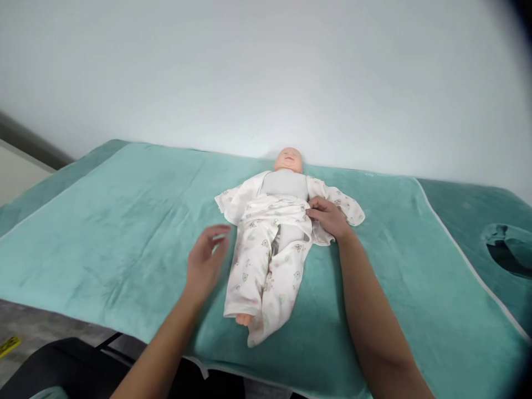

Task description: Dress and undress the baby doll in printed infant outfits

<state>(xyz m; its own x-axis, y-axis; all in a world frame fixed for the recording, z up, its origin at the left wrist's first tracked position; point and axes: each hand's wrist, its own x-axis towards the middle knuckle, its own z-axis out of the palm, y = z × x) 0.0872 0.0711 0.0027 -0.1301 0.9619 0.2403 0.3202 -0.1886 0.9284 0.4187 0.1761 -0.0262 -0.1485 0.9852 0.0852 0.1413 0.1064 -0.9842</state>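
A baby doll (pixel 288 159) lies on its back, head toward the wall. Its white printed jacket (pixel 245 194) is spread open at both sides over a grey torso. White printed baby pants (pixel 249 266) cover the legs and reach up to the belly, with a gap at the crotch. One foot shows at a leg opening, while the other leg's end hangs past where any foot can be seen. At the waist edge, my right hand (pixel 328 216) is closed with thumb and fingers on the pants. My left hand (pixel 208 255) is held beside the pants, fingers curved and apart, holding nothing.
A green cloth-covered bed (pixel 137 221) stands against a pale wall (pixel 249 72). On its right side is a round opening (pixel 511 249) with a dark strip. Dark seat-like shapes (pixel 70 366) and a yellow floor marking (pixel 9 346) are at the lower left.
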